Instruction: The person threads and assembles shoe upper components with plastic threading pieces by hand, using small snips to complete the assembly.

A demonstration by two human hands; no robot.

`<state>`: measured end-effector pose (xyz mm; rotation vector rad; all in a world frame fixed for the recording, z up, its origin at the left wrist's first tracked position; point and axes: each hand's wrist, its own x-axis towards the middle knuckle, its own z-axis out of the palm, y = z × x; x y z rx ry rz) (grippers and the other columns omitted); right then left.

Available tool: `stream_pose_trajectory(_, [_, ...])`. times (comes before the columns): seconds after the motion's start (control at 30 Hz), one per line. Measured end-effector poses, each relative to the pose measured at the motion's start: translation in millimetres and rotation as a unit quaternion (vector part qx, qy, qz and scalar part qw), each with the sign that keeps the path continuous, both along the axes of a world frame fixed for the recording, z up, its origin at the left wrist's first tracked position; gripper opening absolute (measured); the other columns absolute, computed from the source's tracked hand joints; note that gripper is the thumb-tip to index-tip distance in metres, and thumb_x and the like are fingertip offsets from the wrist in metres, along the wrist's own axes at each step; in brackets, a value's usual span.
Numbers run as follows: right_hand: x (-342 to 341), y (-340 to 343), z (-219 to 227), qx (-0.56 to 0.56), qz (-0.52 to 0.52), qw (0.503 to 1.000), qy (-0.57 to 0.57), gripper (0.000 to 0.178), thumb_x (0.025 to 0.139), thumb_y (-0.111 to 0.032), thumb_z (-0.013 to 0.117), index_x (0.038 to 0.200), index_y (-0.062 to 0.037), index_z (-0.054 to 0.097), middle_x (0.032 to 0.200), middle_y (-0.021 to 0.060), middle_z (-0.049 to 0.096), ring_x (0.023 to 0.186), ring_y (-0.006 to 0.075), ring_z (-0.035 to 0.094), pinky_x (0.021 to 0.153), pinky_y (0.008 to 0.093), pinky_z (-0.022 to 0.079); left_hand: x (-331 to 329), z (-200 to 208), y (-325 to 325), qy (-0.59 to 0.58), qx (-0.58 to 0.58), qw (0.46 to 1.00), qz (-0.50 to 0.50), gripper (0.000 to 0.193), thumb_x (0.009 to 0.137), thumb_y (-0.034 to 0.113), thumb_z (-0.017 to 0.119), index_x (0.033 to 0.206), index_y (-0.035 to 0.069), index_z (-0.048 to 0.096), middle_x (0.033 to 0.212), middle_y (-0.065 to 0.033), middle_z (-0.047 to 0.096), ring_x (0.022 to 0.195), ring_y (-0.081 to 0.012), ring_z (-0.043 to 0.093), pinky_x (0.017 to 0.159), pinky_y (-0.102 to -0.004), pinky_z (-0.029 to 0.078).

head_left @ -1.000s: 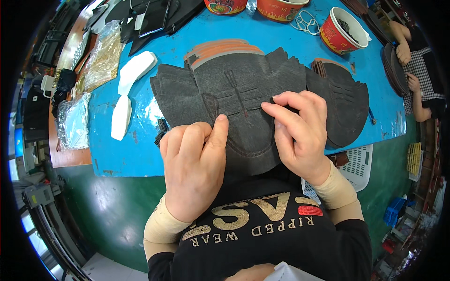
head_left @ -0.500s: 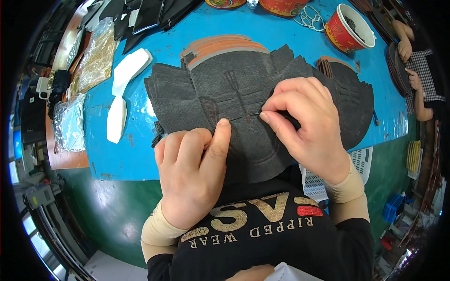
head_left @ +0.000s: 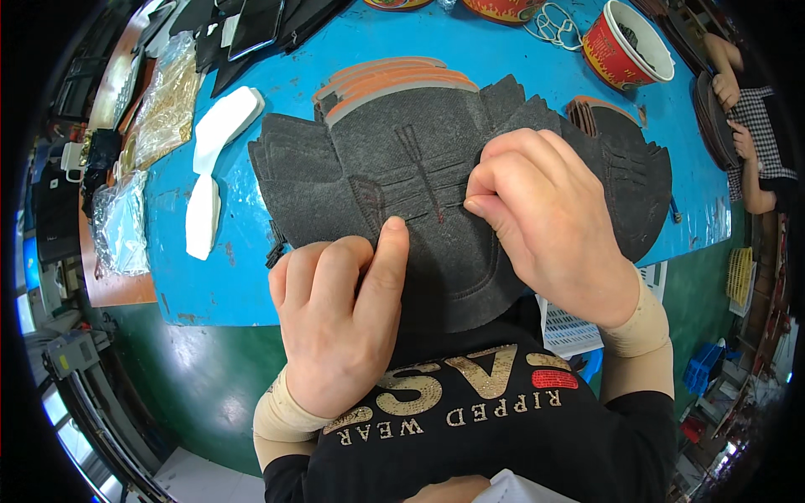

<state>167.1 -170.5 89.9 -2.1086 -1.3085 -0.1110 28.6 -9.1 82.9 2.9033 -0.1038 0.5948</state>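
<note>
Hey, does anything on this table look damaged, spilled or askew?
No spill shows. The blue tabletop has dark marks near its front left corner, breaking its plain surface; the dark stack fans out unevenly, its edges not squared.

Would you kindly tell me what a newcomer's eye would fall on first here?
Probably the stack of dark grey pieces, orange along its far side, by the near edge of the bright blue table, with the left hand and right hand at it. Next, perhaps, the red tub at upper right and the white piece left of the stack.
</note>
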Motion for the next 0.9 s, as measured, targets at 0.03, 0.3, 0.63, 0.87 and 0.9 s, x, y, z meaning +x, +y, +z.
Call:
stream_pose_trajectory(0.03, [0.4, 0.0, 0.6, 0.0, 0.0, 1.0, 0.0, 0.014, 0.074, -0.003, 0.068, 0.082, -0.0037, 0.056, 0.086, 0.0098, 0.055, 0.079, 0.0293, 0.054, 0.068, 0.0372, 0.045, 0.0, 0.1, -0.2, 0.002, 0.002, 1.0, 0.003, 0.044, 0.066, 0.004, 0.065, 0.11, 0.005, 0.065, 0.088, -0.0018, 0.052, 0.08, -0.0176, 0.052, 0.077, -0.0322, 0.038])
stream_pose_trajectory(0.3, [1.5, 1.0, 4.6, -0.015, -0.006, 1.0, -0.017, 0.015, 0.072, -0.004, 0.07, 0.08, -0.0033, 0.057, 0.083, 0.01, 0.056, 0.076, 0.0287, 0.058, 0.064, 0.0356, 0.047, 5.1, 10.2, -1.4, 0.021, 0.026, 0.999, -0.01, 0.039, 0.071, 0.008, 0.063, 0.11, 0.008, 0.064, 0.088, -0.0015, 0.051, 0.079, -0.0173, 0.053, 0.075, -0.0339, 0.039])
stream_pose_trajectory(0.63, [4.5, 2.0, 9.1, -0.047, 0.0, 0.999, -0.022, 0.015, 0.072, -0.007, 0.07, 0.078, -0.004, 0.057, 0.082, 0.0083, 0.057, 0.073, 0.0271, 0.058, 0.062, 0.0352, 0.047, 18.9, 13.4, -9.6, -0.011, 0.071, 0.997, -0.031, 0.035, 0.07, 0.01, 0.064, 0.104, 0.011, 0.068, 0.086, -0.0006, 0.049, 0.076, -0.0165, 0.05, 0.073, -0.0333, 0.038])
stream_pose_trajectory(0.87, [1.6, -1.4, -2.0, -0.013, -0.004, 0.998, -0.059, 0.016, 0.069, -0.007, 0.071, 0.08, -0.0044, 0.06, 0.082, 0.0079, 0.059, 0.072, 0.0257, 0.059, 0.059, 0.0333, 0.049, 21.1, 11.0, -15.4, -0.018, 0.101, 0.994, -0.033, 0.028, 0.072, 0.01, 0.066, 0.099, 0.007, 0.068, 0.081, -0.0005, 0.049, 0.074, -0.0165, 0.048, 0.073, -0.033, 0.04])
stream_pose_trajectory(0.9, [0.5, -2.9, -4.7, 0.001, 0.003, 0.997, -0.081, 0.017, 0.068, -0.006, 0.07, 0.082, -0.0041, 0.062, 0.084, 0.0078, 0.06, 0.072, 0.0249, 0.06, 0.059, 0.0327, 0.049, 21.5, 11.9, -17.4, -0.016, 0.115, 0.993, -0.023, 0.027, 0.072, 0.011, 0.067, 0.099, 0.007, 0.068, 0.081, -0.0006, 0.049, 0.074, -0.0165, 0.049, 0.072, -0.033, 0.04])
